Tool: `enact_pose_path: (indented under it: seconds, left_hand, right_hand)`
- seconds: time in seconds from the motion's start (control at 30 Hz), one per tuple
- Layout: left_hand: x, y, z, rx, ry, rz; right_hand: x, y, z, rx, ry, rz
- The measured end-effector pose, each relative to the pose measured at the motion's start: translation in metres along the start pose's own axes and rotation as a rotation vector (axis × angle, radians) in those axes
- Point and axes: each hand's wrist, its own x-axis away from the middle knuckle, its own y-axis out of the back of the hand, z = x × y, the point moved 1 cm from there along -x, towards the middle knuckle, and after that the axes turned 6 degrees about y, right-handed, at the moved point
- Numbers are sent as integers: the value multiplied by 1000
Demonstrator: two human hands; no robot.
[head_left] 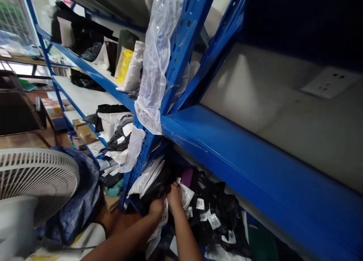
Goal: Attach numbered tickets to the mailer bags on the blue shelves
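Reaching arms point(184, 232): head view, both go in low under the blue beam point(255, 162), wrists close together, probably because the goods sit deep on the bottom level
Left hand point(157, 207): at the lower edge of a black bag point(159, 182), fingers hidden by it, can't tell whether it grasps or only props
Right hand point(174, 196): just beside the left, fingers curled at a white label point(186, 194); looks like a pinch, tips not clear, so can't tell what is gripped
Black bag: tilted against white bags point(146, 179), left end of the bottom level, by the blue post point(177, 53); the lean likely keeps the stack from sliding flat
Labelled pile point(218, 208): black bags heaped right of the hands, several number tags point(214, 221) facing up, one reads 003, presumably so they can be read from above
Plastic wrap point(159, 56): hangs down the post, reason unclear
Yellow packet point(124, 66): leaning beside a white one on the left shelf point(93, 73), likely stood on edge to save room
Fan point(39, 177): far left, well apart from hands, likely for cooling; can't tell if running
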Motion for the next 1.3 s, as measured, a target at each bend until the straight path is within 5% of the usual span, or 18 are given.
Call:
enact_pose_path:
  seconds: [0.3,0.47,0.63,0.87,1.07,1.3]
  left_hand:
    - [57,42,11,6,-322,54]
    - [57,72,18,10,-551,85]
    - [53,81,30,-11,-609,127]
    - [57,87,38,-58,-702,31]
    - [51,70,37,43,-549,96]
    - [18,39,36,135,-227,37]
  right_hand:
    - [1,-2,4,-4,-18,24]
    - [7,9,10,4,14,-62]
    - [22,20,23,-55,299,-79]
    - [36,4,31,-63,583,29]
    - [34,13,18,-105,594,198]
    - [27,15,7,-254,378,160]
